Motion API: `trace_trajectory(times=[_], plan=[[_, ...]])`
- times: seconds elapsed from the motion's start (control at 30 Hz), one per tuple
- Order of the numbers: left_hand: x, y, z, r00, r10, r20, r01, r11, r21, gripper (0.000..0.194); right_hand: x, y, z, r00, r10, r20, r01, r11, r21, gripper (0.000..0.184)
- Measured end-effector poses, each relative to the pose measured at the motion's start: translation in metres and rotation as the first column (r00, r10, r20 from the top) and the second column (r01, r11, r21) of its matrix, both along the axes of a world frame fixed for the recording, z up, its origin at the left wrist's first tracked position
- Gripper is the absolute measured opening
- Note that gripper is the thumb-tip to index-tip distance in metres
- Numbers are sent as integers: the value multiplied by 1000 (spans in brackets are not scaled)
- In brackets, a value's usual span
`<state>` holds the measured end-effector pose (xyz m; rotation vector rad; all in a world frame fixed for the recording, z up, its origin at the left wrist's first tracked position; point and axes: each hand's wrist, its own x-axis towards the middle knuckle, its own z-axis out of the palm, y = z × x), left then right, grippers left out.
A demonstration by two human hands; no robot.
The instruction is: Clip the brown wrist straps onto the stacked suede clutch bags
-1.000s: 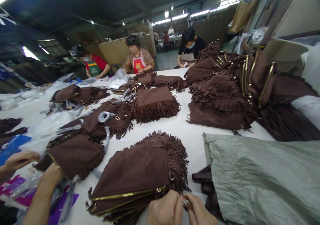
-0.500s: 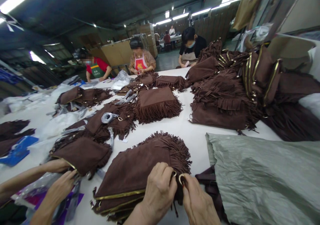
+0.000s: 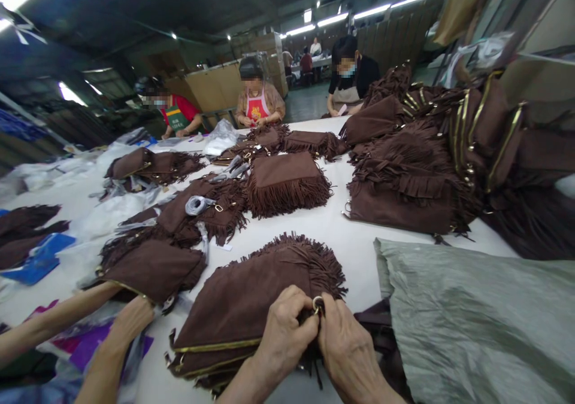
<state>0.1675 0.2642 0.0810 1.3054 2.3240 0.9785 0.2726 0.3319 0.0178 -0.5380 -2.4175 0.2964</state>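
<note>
In the head view, my left hand point(image 3: 287, 329) and my right hand point(image 3: 345, 338) meet at the right corner of a brown fringed bag point(image 3: 242, 296). Both are closed, fingertips pinching small gold metal fittings, with one gold ring point(image 3: 317, 301) showing between them. Whether the fittings are linked is hidden by my fingers. That bag lies on top of a stack of similar bags, gold zippers facing me. Dark brown straps point(image 3: 377, 323) run out beside my right hand, partly under a grey-green plastic sheet point(image 3: 476, 314).
At left, another person's hands point(image 3: 132, 320) hold a brown bag point(image 3: 155, 269). Several fringed bags point(image 3: 290, 179) cover the white table point(image 3: 345, 227), with a large pile point(image 3: 404, 170) at right. Several people sit across the table. A blue object point(image 3: 40, 260) lies far left.
My two hands have come together, and the gold fittings, apart before, now touch or overlap. The view has shifted slightly. The neighbouring person's nearer hand has moved a little to the right.
</note>
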Motion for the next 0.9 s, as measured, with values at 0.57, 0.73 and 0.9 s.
trace_trajectory(times=[0.57,0.73,0.9], plan=[[-3,-38,-6,767,-235,-597,287,958,-9,47,-73,96,98,907,171,-385,-193,-644,-741,9],[-21,-24,-8,879,-187,-438,128,979,-161,52,-68,109,40,958,-2,-286,-243,-533,-810,11],[-20,-20,-7,846,-258,-467,207,965,-160,36,-21,113,-10,992,-55,-117,-126,-220,-967,19]])
